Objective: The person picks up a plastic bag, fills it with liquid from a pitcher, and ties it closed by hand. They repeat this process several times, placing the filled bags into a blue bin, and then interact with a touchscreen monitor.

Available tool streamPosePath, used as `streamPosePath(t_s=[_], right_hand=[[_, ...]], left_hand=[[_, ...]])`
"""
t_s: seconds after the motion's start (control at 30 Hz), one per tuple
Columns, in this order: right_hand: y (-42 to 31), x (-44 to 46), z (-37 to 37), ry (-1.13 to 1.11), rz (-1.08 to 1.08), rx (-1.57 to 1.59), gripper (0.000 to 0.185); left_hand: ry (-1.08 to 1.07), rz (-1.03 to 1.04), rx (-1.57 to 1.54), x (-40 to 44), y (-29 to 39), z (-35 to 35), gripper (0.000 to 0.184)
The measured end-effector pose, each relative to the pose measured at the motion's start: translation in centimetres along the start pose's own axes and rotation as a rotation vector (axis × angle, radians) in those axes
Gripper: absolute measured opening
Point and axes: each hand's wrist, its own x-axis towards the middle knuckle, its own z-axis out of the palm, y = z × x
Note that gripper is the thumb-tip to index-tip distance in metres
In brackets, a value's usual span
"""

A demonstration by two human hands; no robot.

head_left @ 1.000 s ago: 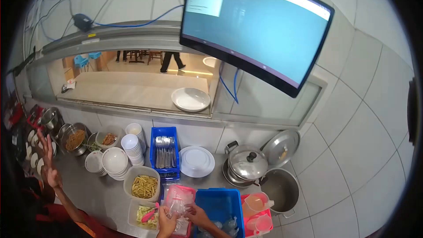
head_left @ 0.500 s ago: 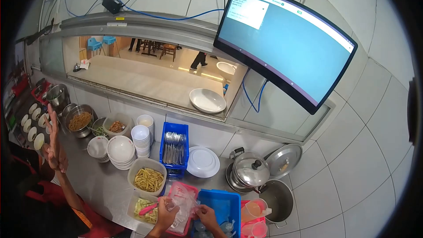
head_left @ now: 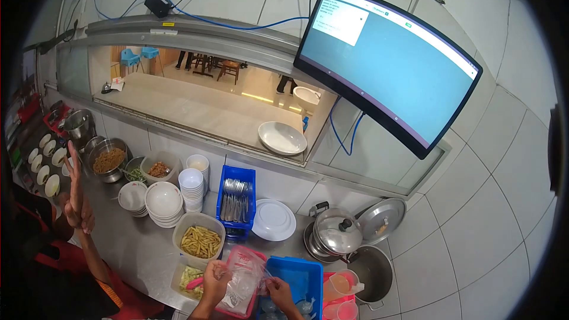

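Note:
At the bottom centre my left hand (head_left: 217,280) has its fingers curled together at the left side of a clear plastic bag; what it holds is too small to make out. My right hand (head_left: 279,292) pinches the edge of the clear plastic bag (head_left: 255,269). Beneath both hands lies a pink tray (head_left: 249,313) with more clear bags in it. Left of it are a tub of cut vegetables (head_left: 191,276) with a pink utensil and a tub of yellow pieces (head_left: 200,242). A blue bin (head_left: 302,269) with filled bags stands to the right.
A co-worker (head_left: 89,261) stands at the left, hands raised together. Behind are stacked bowls (head_left: 163,199), a blue cutlery box (head_left: 237,195), white plates (head_left: 274,220), a lidded pot (head_left: 338,231) and pink jugs (head_left: 339,284). A monitor (head_left: 388,65) hangs above.
The view has shifted, so the scene sits lower and further right. My hands have moved apart, with the plastic bag spread beside my right hand. The person beyond the window has walked right.

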Motion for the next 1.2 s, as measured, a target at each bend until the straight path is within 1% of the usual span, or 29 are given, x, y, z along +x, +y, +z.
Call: streamPosePath(t_s=[0.1, 0.13, 0.2, 0.27, 0.3, 0.33, 0.37, 0.4, 0.47, 0.53, 0.6, 0.63, 0.67, 0.7, 0.73, 0.77, 0.8, 0.83, 0.9, 0.93, 0.97, 1.0, 1.03, 1.07, 1.1, 1.13, 1.2], right_hand=[[0.8, 0.4, -0.3, -0.011, -0.009, -0.04, 0.023], [1.5, 0.6, -0.5, -0.014, -0.008, -0.041, 0.023], [2.8, 1.1, -0.8, -0.045, -0.018, 0.04, 0.023], [1.8, 0.7, -0.6, -0.031, -0.01, -0.009, 0.024], [1.2, 0.4, -0.5, -0.014, -0.002, -0.056, 0.024], [0.8, 0.4, -0.3, -0.016, -0.001, -0.058, 0.024], [0.4, 0.3, -0.2, -0.022, 0.031, 0.024, 0.024], [0.3, 0.2, -0.1, -0.028, 0.065, 0.105, 0.025], [1.7, 0.9, -0.6, -0.028, 0.047, 0.086, 0.025], [1.9, 1.1, -0.9, -0.031, 0.028, 0.066, 0.025], [0.5, 1.0, -0.7, 0.127, 0.081, 0.176, 0.023], [0.3, 1.3, -1.1, 0.122, 0.083, 0.176, 0.023], [0.2, 1.5, -1.8, 0.196, 0.09, 0.269, 0.022], [-0.1, 1.7, -2.5, 0.271, 0.098, 0.363, 0.02], [-0.6, 1.8, -3.1, 0.27, 0.102, 0.363, 0.02], [-1.2, 1.9, -3.8, 0.322, 0.081, 0.411, 0.019], [-1.8, 2.0, -4.3, 0.376, 0.059, 0.459, 0.018], [-2.2, 2.1, -4.7, 0.378, 0.064, 0.458, 0.018], [-3.0, 2.3, -5.1, 0.433, -0.067, 0.509, 0.017], [-3.6, 2.2, -5.0, 0.443, -0.14, 0.506, 0.014], [-4.7, 2.1, -4.2, 0.447, -0.136, 0.506, 0.014], [-5.8, 1.7, -3.0, 0.486, -0.221, 0.454, 0.015], [-6.2, 1.4, -1.8, 0.524, -0.305, 0.401, 0.015], [-5.8, 1.1, -0.7, 0.484, -0.379, 0.392, 0.014], [-5.0, 0.8, 0.3, 0.445, -0.582, 0.1, 0.013], [-4.3, 0.5, 1.2, 0.393, -0.775, -0.195, 0.012], [-5.6, -1.5, 3.6, 0.162, -0.912, -0.496, 0.015]], left_hand=[[-0.008, -0.006, -0.013, -0.2, 0.6, -0.1, 0.033], [-0.034, 0.01, 0.037, -0.1, 0.6, -0.2, 0.036], [-0.057, 0.026, 0.088, -0.1, 0.5, -0.4, 0.039], [-0.076, 0.204, 0.151, 0.2, 0.1, -0.4, 0.046], [-0.073, 0.203, 0.151, 0.2, 0.1, -0.4, 0.046], [-0.087, 0.154, 0.131, 0.2, 0.4, -0.4, 0.049], [-0.101, 0.104, 0.112, 0.2, 0.8, -0.4, 0.052], [-0.098, 0.102, 0.112, 0.1, 1.3, -0.3, 0.052], [-0.096, -0.045, 0.094, -0.2, 2.5, -0.2, 0.054], [-0.109, -0.069, 0.082, -0.2, 2.7, -0.4, 0.054], [-0.121, -0.091, 0.068, -0.1, 2.9, -0.5, 0.054], [-0.109, -0.066, 0.064, -0.2, 3.2, -0.5, 0.049], [-0.096, -0.044, 0.06, -0.2, 3.3, -0.5, 0.044], [-0.093, -0.046, 0.062, -0.2, 3.5, -0.9, 0.044], [-0.1, -0.116, 0.068, -0.2, 3.7, -1.5, 0.041], [-0.108, -0.187, 0.073, -0.2, 3.9, -1.8, 0.038], [-0.107, -0.19, 0.074, -0.1, 4.3, -1.8, 0.038], [-0.072, -0.183, 0.043, -0.1, 4.8, -1.8, 0.035], [-0.039, -0.179, 0.012, 0.1, 5.0, -1.8, 0.032], [-0.002, -0.082, -0.034, 0.4, 4.6, -1.8, 0.031], [0.035, 0.017, -0.08, 0.6, 4.9, -1.6, 0.03], [0.045, 0.011, -0.065, 0.4, 5.6, -1.4, 0.034], [0.045, 0.007, -0.065, 0.6, 5.9, -1.2, 0.034], [0.091, 0.045, -0.088, 0.7, 6.0, -1.0, 0.037], [0.137, 0.083, -0.112, 0.7, 6.1, -0.8, 0.041], [0.14, 0.079, -0.113, 0.8, 6.2, -0.7, 0.041], [0.127, 0.153, -0.115, 0.9, 6.3, -0.6, 0.048]])
